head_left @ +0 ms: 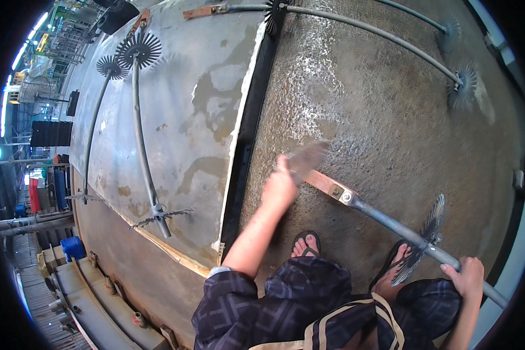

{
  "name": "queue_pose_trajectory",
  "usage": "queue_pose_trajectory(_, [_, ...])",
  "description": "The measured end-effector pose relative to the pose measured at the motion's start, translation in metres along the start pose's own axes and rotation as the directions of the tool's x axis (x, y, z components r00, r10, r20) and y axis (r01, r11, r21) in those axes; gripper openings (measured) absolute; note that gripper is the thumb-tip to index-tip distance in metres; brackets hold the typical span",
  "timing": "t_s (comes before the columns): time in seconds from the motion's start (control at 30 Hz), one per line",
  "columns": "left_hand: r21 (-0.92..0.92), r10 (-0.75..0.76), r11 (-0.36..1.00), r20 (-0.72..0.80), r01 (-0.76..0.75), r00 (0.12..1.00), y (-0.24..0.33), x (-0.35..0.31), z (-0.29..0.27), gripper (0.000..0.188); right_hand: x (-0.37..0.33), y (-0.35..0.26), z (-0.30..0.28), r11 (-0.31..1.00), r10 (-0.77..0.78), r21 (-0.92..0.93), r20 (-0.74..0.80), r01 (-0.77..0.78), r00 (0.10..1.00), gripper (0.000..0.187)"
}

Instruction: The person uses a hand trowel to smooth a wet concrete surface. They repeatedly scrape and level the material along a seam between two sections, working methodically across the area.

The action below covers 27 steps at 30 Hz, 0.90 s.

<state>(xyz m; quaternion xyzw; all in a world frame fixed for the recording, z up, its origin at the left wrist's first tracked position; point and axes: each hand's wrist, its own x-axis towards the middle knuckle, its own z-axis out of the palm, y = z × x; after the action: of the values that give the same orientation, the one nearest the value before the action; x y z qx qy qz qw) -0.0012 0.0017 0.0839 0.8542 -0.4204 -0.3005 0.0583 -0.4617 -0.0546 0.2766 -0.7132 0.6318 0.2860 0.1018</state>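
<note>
One metal pole (391,223), slanting, end to left. Right hand (468,277) wraps fingers round it; spiked disc (436,219) just left of them. Left hand (279,189) has fingers bunched at rusty flat bar (321,182), beside blurred blade-like piece (309,157); what they pinch, cannot tell. Step in hand: probably working on bar. Next move likely calls for steady right grip. Farther left of fingers: other poles (139,128) over grey sheet (192,134).

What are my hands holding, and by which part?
Right hand: the grey metal shaft, past its finned disc. Left hand: a blurred flat tool, seemingly by its near end.
</note>
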Motion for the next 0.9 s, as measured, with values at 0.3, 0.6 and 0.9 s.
queue_pose_trajectory(0.3, [0.077, -0.263, 0.960, -0.085, 0.269, 0.961, -0.039, 0.028, -0.028, 0.058, -0.003, 0.001, 0.006, 0.999, -0.011, -0.041, -0.033, 0.010, 0.999, 0.057])
queue_pose_trajectory(0.6, [-0.024, -0.180, 0.984, -0.071, 0.179, 0.981, -0.036, 0.039, -0.010, 0.062, 0.001, -0.004, 0.003, 0.999, -0.008, -0.034, 0.003, 0.008, 1.000, 0.056])
queue_pose_trajectory(0.9, [-0.023, -0.090, 0.996, -0.104, 0.088, 0.991, -0.026, 0.062, -0.003, 0.062, 0.005, 0.001, 0.007, 0.998, -0.045, -0.031, 0.051, 0.046, 0.998, 0.062])
